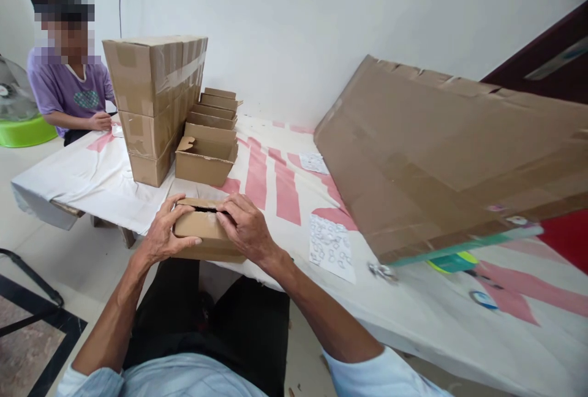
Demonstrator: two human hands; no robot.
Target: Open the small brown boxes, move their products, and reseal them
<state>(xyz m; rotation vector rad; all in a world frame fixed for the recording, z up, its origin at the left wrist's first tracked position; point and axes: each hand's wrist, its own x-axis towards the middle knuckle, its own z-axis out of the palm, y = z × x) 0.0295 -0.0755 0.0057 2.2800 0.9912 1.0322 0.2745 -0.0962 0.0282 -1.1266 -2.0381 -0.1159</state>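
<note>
A small cardboard box (202, 227) sits at the table's near edge, with a dark gap along its top between the lid and the front panel. My left hand (168, 231) grips its left end, thumb across the front and fingers on top. The fingers of my right hand (243, 222) are bent over the top edge at the right, pinching the cardboard by the gap. What lies inside the box is hidden. Just beyond it stands an open cardboard box (202, 167), with several more open boxes (214, 109) in a row behind.
Taped boxes (154, 90) are stacked at the left. A person (76, 90) sits beyond them. A large cardboard sheet (441, 158) leans over the right side. Printed papers (331, 247), crumpled foil (382, 271) and a tape roll (483, 299) lie on the cloth-covered table (413, 317).
</note>
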